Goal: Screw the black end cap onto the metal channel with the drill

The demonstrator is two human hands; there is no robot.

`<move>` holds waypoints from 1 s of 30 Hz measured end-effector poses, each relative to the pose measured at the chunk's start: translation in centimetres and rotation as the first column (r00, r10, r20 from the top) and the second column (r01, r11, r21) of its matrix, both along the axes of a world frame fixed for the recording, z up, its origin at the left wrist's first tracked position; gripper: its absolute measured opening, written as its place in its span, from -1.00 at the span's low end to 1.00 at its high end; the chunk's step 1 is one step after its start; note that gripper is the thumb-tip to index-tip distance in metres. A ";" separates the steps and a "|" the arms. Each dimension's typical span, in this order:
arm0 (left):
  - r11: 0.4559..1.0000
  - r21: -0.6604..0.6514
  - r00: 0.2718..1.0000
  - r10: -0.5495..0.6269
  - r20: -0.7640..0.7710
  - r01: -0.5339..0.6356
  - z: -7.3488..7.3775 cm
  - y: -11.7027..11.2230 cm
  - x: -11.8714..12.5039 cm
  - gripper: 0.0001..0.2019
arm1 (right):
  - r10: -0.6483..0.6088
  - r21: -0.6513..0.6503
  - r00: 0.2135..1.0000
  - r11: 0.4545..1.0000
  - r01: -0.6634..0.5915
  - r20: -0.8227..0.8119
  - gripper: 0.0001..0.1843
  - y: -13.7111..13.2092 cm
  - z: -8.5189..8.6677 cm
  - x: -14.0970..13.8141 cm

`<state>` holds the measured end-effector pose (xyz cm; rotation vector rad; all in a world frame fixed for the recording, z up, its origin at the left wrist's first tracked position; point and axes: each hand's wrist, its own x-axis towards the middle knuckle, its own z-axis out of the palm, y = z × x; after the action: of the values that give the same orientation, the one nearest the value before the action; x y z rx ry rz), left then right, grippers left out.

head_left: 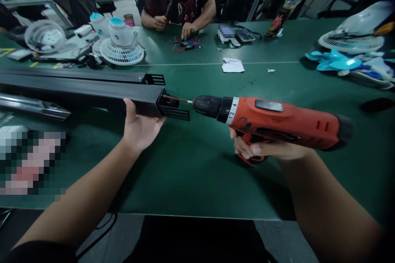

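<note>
1. Here, the left hand [140, 127] cups the black rail [92, 96] from below near its end, thumb up along the near side, fingers wrapped under and gripping it. The rail is a long, square-edged box section with a smooth matte finish, lying across the left half of the green table [200, 168].
2. The rail's end carries a black slotted end piece [174, 110], ribbed like a small grille.
3. The right hand [262, 148] is closed around the handle of the drill [277, 122], which is held level and pointing left. Its body is orange-red plastic with a black ridged chuck and a dark rear end.
4. The thin, brownish metal bit [177, 99] reaches into the rail's open end, just above the end piece.
5. A white collar behind the chuck shows the numbers "12" and "4"; no brand can be read.
6. A second black rail [77, 74] lies behind, a shiny chrome tube [33, 107] in front.
7. Across the table are white grille fans [121, 45], pale blue fan blades [335, 61], paper scraps [233, 65], and a co-worker's hand [188, 29] by coloured wires [185, 44].
</note>
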<state>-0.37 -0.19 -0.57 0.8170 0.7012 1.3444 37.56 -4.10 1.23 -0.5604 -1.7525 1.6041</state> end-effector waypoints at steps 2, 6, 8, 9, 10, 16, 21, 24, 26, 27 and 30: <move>1.000 0.007 1.000 -0.007 -0.004 0.007 -0.1 0.0 0.0 -0.08 | 0.014 -0.011 1.000 1.000 -0.014 0.001 -0.60 0.0 0.0 0.0; 1.000 0.014 1.000 -0.016 0.002 0.016 -0.1 0.0 -0.1 -0.07 | 0.015 -0.005 1.000 1.000 -0.015 -0.003 -0.61 0.0 0.1 -0.1; 1.000 0.006 1.000 -0.011 0.009 0.011 0.0 -0.1 -0.1 -0.08 | 0.014 -0.006 1.000 1.000 -0.014 -0.004 -0.60 -0.1 0.1 -0.1; 1.000 0.001 1.000 -0.008 0.010 0.008 0.0 -0.1 0.0 -0.08 | 0.013 -0.006 1.000 1.000 -0.013 -0.005 -0.61 -0.1 0.2 -0.1; 1.000 -0.001 1.000 -0.006 0.011 0.006 0.0 -0.1 0.0 -0.07 | 0.012 -0.005 1.000 1.000 -0.012 -0.003 -0.61 -0.1 0.2 -0.1; 0.999 0.035 1.000 -0.029 -0.007 0.029 -0.3 0.1 -0.2 -0.07 | 0.021 0.007 1.000 1.000 -0.021 -0.014 -0.59 0.0 -0.1 -0.1; 0.998 0.043 0.999 -0.039 -0.027 0.041 -0.1 0.0 -0.3 -0.07 | 0.018 0.001 1.000 1.000 -0.018 0.000 -0.61 0.0 0.1 -0.1; 0.999 0.038 0.999 -0.028 -0.033 0.029 0.0 0.0 -0.2 -0.08 | 0.026 -0.008 1.000 1.000 -0.026 0.002 -0.61 0.1 0.1 0.0; 0.999 0.034 0.999 -0.022 -0.030 0.023 0.0 0.0 -0.2 -0.10 | 0.026 -0.007 1.000 1.000 -0.026 -0.001 -0.59 0.1 0.0 0.0; 0.999 0.030 0.999 -0.020 -0.025 0.021 0.0 0.0 -0.2 -0.11 | 0.022 -0.008 1.000 1.000 -0.022 -0.003 -0.58 0.1 -0.1 0.0; 1.000 0.017 1.000 -0.020 -0.009 0.020 0.1 -0.1 -0.1 -0.18 | 0.021 -0.017 1.000 1.000 -0.021 -0.005 -0.59 0.0 0.0 0.0</move>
<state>-0.47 -0.26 -0.43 0.8414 0.6879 1.3314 37.56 -4.15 1.22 -0.5473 -1.7476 1.6348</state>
